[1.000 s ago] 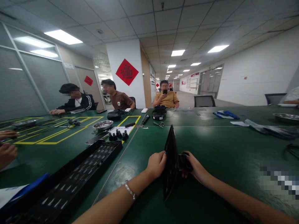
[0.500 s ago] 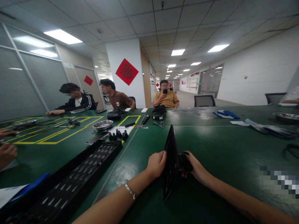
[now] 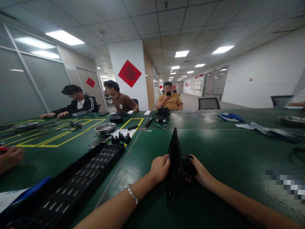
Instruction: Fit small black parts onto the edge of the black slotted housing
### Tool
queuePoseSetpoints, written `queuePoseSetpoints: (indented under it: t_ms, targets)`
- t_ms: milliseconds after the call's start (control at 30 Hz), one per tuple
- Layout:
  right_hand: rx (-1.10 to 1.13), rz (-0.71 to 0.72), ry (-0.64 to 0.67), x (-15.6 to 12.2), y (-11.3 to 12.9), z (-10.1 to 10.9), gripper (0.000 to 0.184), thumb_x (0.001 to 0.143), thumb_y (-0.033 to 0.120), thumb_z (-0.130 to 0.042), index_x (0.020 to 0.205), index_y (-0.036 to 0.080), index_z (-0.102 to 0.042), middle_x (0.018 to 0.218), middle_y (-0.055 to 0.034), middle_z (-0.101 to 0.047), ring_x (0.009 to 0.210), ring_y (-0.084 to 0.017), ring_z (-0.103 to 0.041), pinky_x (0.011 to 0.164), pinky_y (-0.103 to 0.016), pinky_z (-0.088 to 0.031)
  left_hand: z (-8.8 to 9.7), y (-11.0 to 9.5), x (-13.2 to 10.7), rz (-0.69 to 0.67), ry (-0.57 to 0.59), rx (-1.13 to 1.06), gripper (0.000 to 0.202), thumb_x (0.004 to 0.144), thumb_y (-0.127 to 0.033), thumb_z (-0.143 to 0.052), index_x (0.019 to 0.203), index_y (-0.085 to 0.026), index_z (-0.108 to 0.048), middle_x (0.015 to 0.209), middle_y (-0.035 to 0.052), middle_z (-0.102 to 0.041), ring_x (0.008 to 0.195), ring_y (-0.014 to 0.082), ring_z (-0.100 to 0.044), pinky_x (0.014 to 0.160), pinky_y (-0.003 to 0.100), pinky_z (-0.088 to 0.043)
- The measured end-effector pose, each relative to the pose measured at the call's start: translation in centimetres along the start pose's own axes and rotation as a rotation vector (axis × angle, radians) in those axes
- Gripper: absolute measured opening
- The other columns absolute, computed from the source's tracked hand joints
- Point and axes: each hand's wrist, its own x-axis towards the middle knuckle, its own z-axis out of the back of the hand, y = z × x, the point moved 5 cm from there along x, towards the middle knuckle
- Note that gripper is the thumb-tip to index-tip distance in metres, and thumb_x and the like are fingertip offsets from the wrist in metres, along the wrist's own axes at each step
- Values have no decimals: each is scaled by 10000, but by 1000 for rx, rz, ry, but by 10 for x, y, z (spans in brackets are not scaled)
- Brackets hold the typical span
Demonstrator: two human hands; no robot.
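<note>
Your left forearm (image 3: 111, 203) angles up and rightward from the bottom edge, and your right forearm (image 3: 247, 198) slants up and leftward from the lower right. Both are bare. Your left hand (image 3: 159, 168) is curled in a grip, its fingertips mostly hidden. Your right hand (image 3: 199, 171) grips opposite, near it but apart, at about the same height.
</note>
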Motion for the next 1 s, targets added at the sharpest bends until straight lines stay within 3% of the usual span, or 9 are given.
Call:
queuePoseSetpoints:
  t_ms: [300,1000]
  targets:
    - [31,12,-10,6,-8,3,511,719,577,-459,1032,194,-329,601,6,-608,427,-157,-578,377,-235,-404,1,-2,0,-18,-20,17,502,930,-378,-118,773,-185,-554,740,46,-613,705,178,-573,627,239,-350]
    - [9,26,17,3,-5,2,472,753,576,-431,1031,202,-356,660,-3,-614,484,-161,-599,413,-251,-419,0,-2,0,-48,-24,30,406,917,-340,-191,795,-183,-546,756,52,-621,739,193,-588,621,245,-339]
